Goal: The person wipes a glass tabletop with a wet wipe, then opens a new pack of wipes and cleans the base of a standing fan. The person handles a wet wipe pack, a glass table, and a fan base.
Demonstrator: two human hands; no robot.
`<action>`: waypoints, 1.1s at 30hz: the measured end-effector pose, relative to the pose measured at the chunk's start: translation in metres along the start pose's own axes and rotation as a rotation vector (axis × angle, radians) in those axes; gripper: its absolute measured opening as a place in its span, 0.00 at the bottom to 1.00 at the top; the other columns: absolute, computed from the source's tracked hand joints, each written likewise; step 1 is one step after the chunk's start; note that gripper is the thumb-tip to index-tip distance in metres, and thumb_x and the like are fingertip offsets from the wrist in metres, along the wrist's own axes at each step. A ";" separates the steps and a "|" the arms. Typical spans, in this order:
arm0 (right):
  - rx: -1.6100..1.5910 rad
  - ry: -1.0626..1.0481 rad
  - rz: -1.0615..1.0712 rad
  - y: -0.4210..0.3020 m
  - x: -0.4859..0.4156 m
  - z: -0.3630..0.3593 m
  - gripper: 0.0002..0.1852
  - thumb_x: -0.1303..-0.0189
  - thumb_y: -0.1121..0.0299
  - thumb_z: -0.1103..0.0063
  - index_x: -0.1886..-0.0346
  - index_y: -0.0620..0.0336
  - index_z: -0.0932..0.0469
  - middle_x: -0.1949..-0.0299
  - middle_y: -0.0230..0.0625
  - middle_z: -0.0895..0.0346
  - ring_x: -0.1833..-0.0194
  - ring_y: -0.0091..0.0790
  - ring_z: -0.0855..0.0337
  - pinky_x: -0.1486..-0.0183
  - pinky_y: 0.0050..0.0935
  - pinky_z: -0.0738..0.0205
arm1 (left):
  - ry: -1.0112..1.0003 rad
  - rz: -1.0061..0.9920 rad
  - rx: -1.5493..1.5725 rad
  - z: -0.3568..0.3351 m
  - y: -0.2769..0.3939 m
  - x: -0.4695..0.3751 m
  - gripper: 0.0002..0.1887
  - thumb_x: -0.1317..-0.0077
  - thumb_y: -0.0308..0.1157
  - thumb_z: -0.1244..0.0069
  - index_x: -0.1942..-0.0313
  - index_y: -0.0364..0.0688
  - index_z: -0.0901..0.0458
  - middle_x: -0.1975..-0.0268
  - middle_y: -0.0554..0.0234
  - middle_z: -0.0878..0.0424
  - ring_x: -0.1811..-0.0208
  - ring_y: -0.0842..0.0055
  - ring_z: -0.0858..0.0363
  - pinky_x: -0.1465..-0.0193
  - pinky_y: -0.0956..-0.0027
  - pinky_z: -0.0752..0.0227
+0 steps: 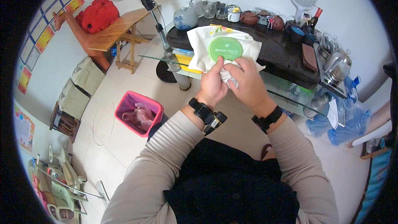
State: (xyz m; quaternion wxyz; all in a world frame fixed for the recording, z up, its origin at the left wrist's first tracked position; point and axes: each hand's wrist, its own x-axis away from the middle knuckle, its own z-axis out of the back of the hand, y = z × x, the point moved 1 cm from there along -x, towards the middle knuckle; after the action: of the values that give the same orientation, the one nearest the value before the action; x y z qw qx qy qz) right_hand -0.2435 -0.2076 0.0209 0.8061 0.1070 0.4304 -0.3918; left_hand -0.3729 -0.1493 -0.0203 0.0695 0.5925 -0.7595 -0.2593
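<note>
My left hand [213, 81] and my right hand [250, 82] meet in front of me, with a crumpled white wipe [230, 76] pinched between them. Just beyond my fingers is a white soft pack of wipes [199, 48] with a floral print. Its green oval lid [225, 48] is closed and bears writing. My left thumb overlaps the lower rim of the lid in the view; whether it presses on it I cannot tell. The pack appears over the front of a dark tea tray [279, 65]. My fingers hide part of the wipe.
A glass-topped table [152, 56] carries the tray, a blue-and-white jar [185, 18], teapots [248, 17] and a glass kettle [337, 65]. A pink waste bin [160, 112] with a plastic bag stands on the floor at left. Blue water bottles [348, 127] stand at right.
</note>
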 end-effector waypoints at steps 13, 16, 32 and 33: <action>-0.096 0.072 -0.113 0.019 0.004 -0.003 0.19 0.49 0.71 0.32 0.51 0.61 0.21 0.53 0.50 0.24 0.48 0.55 0.22 0.44 0.46 0.26 | 0.083 -0.058 0.008 -0.020 -0.001 0.009 0.24 0.20 0.40 0.57 0.30 0.40 0.37 0.34 0.54 0.25 0.33 0.60 0.25 0.30 0.52 0.29; -0.062 0.123 -0.211 0.036 0.003 0.003 0.21 0.48 0.70 0.31 0.49 0.61 0.21 0.51 0.50 0.24 0.47 0.56 0.22 0.43 0.46 0.26 | 0.007 -0.034 0.023 -0.019 0.003 0.006 0.25 0.19 0.41 0.59 0.29 0.40 0.39 0.33 0.53 0.26 0.33 0.60 0.25 0.30 0.52 0.28; -0.013 0.061 -0.131 0.004 -0.006 0.004 0.25 0.51 0.68 0.29 0.46 0.53 0.21 0.55 0.42 0.25 0.52 0.52 0.22 0.49 0.45 0.24 | 0.045 0.060 0.015 -0.014 0.007 0.011 0.17 0.19 0.33 0.58 0.35 0.39 0.32 0.38 0.55 0.22 0.38 0.65 0.21 0.37 0.58 0.21; -0.006 0.043 -0.150 0.006 -0.006 0.002 0.24 0.50 0.68 0.29 0.46 0.54 0.21 0.54 0.43 0.25 0.51 0.52 0.22 0.48 0.44 0.24 | 0.059 0.035 -0.006 -0.015 0.005 0.011 0.17 0.19 0.34 0.58 0.35 0.39 0.32 0.38 0.56 0.22 0.38 0.65 0.21 0.37 0.58 0.21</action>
State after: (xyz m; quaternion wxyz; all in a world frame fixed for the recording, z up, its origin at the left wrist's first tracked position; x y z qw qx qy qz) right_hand -0.2395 -0.2013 0.0256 0.7654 0.0804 0.4556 -0.4473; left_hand -0.3748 -0.1635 -0.0074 0.0981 0.5863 -0.7666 -0.2428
